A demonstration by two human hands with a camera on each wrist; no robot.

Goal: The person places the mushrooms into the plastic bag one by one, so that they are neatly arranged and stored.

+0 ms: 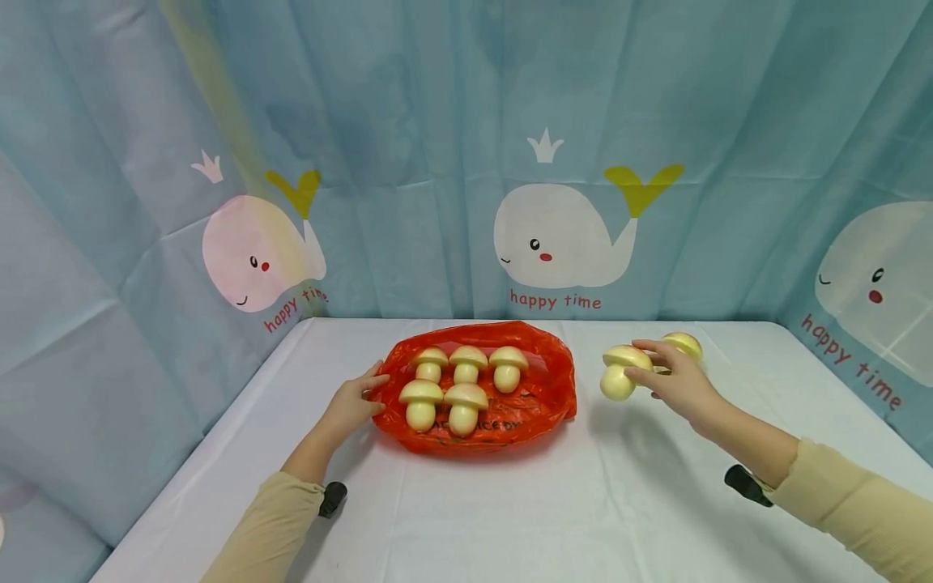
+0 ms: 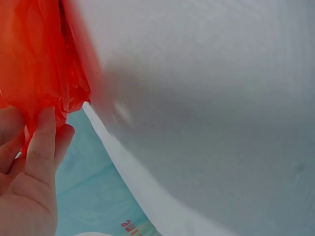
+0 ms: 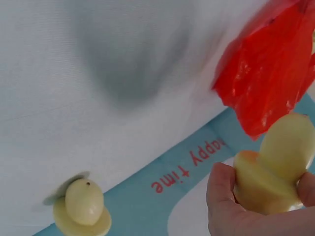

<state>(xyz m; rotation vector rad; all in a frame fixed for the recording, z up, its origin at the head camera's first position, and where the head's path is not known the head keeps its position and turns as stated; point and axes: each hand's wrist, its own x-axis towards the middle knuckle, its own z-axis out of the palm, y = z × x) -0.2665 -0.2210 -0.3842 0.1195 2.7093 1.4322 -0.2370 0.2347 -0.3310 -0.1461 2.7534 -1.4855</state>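
Note:
A red plastic bag [image 1: 543, 417] lies spread open on the table, with several pale yellow toy mushrooms [image 1: 508, 372] standing inside in two rows. My left hand [image 1: 353, 405] pinches the bag's left edge; in the left wrist view the fingers [image 2: 42, 147] have the thin red film between them. To the right of the bag, my right hand [image 1: 678, 389] holds another toy mushroom [image 1: 618, 384] above the table, thumb and fingers around its cap. One more mushroom [image 1: 683, 344] stands behind the right hand, partly covered by it; the right wrist view shows it whole [image 3: 84, 201].
The table [image 1: 496, 518] has a white cloth. Light blue curtains [image 1: 437, 243] printed with whales hang along its back and sides. Dark wrist devices [image 1: 747, 484] sit at both sleeves.

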